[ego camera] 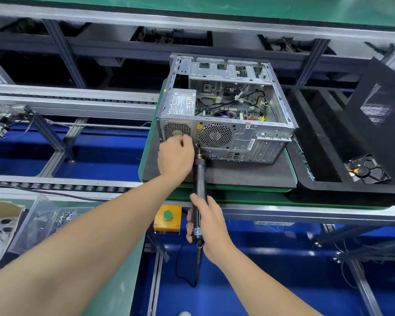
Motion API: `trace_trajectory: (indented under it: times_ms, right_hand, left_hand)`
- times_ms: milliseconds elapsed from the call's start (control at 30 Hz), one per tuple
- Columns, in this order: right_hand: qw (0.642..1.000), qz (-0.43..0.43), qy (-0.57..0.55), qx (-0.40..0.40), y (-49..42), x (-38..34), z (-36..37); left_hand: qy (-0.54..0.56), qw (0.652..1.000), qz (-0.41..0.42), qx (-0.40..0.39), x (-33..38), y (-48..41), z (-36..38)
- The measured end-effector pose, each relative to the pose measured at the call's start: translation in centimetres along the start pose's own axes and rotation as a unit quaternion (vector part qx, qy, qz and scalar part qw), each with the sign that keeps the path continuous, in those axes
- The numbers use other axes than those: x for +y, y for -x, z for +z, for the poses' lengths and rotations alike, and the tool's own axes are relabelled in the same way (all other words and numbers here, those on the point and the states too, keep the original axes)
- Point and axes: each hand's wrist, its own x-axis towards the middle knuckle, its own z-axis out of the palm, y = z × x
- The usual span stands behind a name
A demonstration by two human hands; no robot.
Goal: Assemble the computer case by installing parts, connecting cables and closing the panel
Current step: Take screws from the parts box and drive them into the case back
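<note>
An open grey computer case [269, 142] lies on its side on a black mat [249, 174], its rear panel facing me. Inside sit a power supply [183, 102], a motherboard and loose cables. My right hand [206, 222] grips a black electric screwdriver [198, 179], whose bit touches the rear panel just below the power supply's corner. My left hand [176, 156] rests against the rear panel beside the bit, fingers curled; whether it holds anything is hidden.
A black side panel [374, 110] leans at the right above a black tray holding a fan [366, 169]. A yellow box with a green button [167, 216] sits at the bench edge. A clear bin of screws [62, 218] stands at the left. Conveyor rails cross behind.
</note>
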Motion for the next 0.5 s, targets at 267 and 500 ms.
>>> trace_trajectory:
  times_ms: [267, 500]
  right_hand:
    - [0.999, -0.035, 0.04, 0.003, 0.2, -0.2, 0.1]
    - [0.994, -0.054, 0.087, 0.028, 0.3, -0.2, 0.2]
  left_hand:
    - [-0.3, 0.871, 0.352, -0.164, 7.9, -7.7, -1.5]
    - [-0.375, 0.812, 0.396, -0.205, 8.1, -9.3, -0.9]
